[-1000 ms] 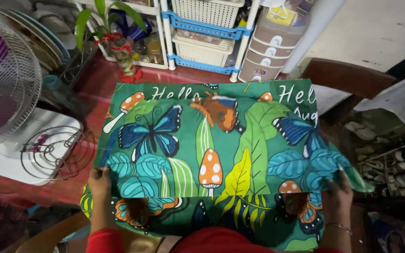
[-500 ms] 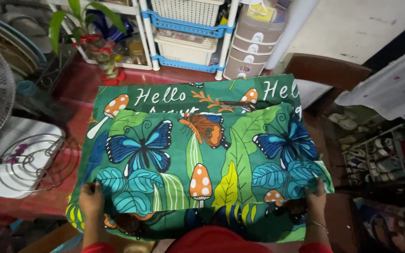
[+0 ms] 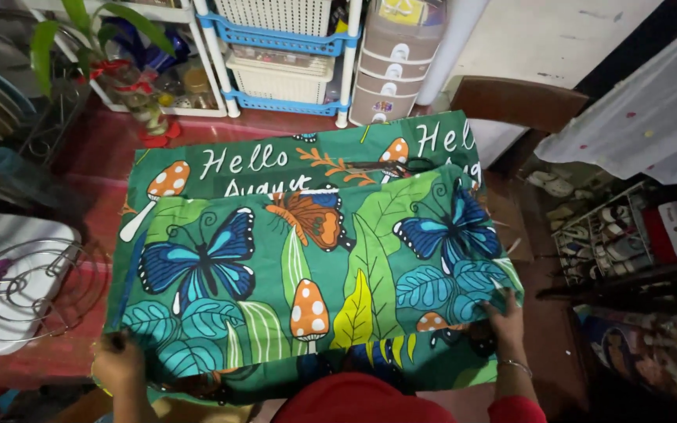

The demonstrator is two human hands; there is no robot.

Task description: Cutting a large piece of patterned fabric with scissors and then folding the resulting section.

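- Head view is showing you folding a green printed cloth, patterned with butterflies, mushrooms and leaves, which is lying spread across the red bench.
- Your left hand is pinching the cloth's near left corner, fingers closed on the fabric edge.
- Your right hand is gripping the near right edge, fingers curled over the fabric.
- One layer is lying over another; a far strip of the lower layer is showing beyond the upper layer's edge.
- You seem to be squaring up a fold. The next move is calling for an even pull with both hands, so the edges are lining up.
- A wire rack is sitting just left of the cloth, a potted plant at the far left, and plastic drawers beyond.
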